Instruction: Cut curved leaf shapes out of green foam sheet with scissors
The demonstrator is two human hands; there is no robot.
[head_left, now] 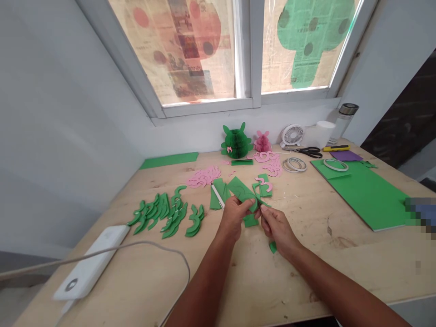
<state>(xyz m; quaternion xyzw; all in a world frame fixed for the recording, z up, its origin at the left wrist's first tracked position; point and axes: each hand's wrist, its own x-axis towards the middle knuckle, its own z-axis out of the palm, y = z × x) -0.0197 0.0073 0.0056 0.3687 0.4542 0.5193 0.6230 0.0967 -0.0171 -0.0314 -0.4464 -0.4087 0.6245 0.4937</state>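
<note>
Paper (240, 189), green, curve-marked, sat pinched in the left hand (234, 214); right hand (279, 229) curled, its hold unclear; two ribbed figures (237, 144) stood beyond.

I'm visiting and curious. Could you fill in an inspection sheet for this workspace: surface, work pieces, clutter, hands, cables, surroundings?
Surface: wooden table, with small dark marks.
Work pieces: green sheet with drawn curves; green cutouts grouped at left; pink cutouts farther back.
Clutter: black-handled scissors, yellow cutter, white pen.
Hands: left hand holds the green sheet; right hand is at its edge, its grip partly hidden.
Cables: grey cord curves across the left side, near the left forearm.
Surroundings: newspaper-covered window behind; small fan near the wall.
</note>
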